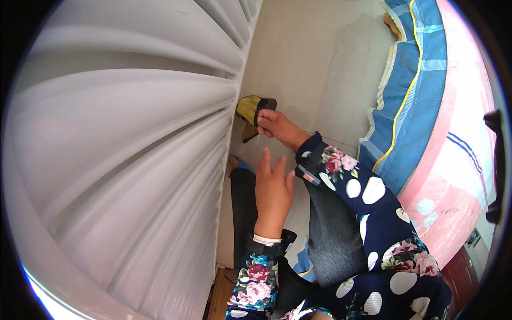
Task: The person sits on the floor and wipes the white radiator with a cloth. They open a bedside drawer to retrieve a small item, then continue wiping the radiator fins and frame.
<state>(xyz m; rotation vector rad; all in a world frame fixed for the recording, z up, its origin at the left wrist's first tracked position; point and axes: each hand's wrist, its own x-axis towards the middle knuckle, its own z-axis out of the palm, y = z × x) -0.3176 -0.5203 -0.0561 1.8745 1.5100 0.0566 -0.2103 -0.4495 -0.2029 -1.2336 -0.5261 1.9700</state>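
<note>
My right hand (277, 127) pinches the edge of a yellow and dark cloth (249, 108) between thumb and fingers. The cloth hangs crumpled close to the lower edge of a white ribbed panel (160, 92), which looks like a radiator. Whether it touches the panel, I cannot tell. Below and apart from it, my left hand (274, 196) holds nothing, its back towards me and its fingers spread. Both wrists wear dark bands over floral, dotted sleeves.
Pale floor tiles (312, 52) run between the panel and a bed. The bed has a blue skirt (424, 108) with yellow piping and pink bedding (436, 208). My legs in dark trousers (336, 232) are below my hands. A reddish-brown door (462, 276) shows at lower right.
</note>
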